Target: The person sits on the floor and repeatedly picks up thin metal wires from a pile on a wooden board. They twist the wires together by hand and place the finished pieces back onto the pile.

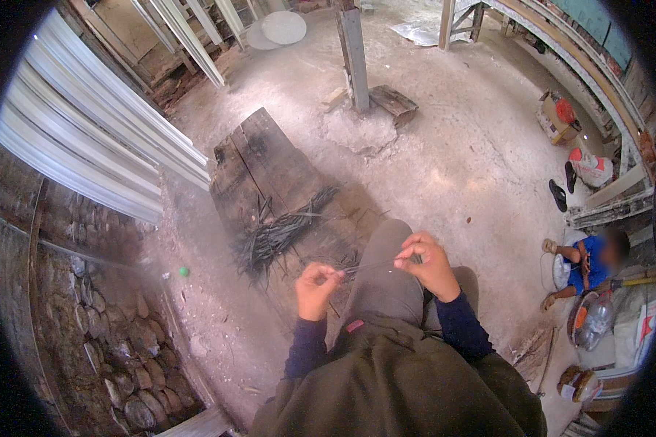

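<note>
My left hand and my right hand are held a short way apart over my lap, each with thumb and fingers pinched together. Between them runs a thin strand, faint against my trouser leg; its material is too fine to make out. Just beyond my left hand, a loose bundle of dark, narrow strips lies across a worn wooden board. Some strip ends stick out over the board's left edge, and a few lie scattered near my knee.
Long white strips lean at the left, above a bed of rounded pieces. A small green ball lies on the floor. Ahead stands a post beside a wooden block. At right are black sandals and a seated person in blue.
</note>
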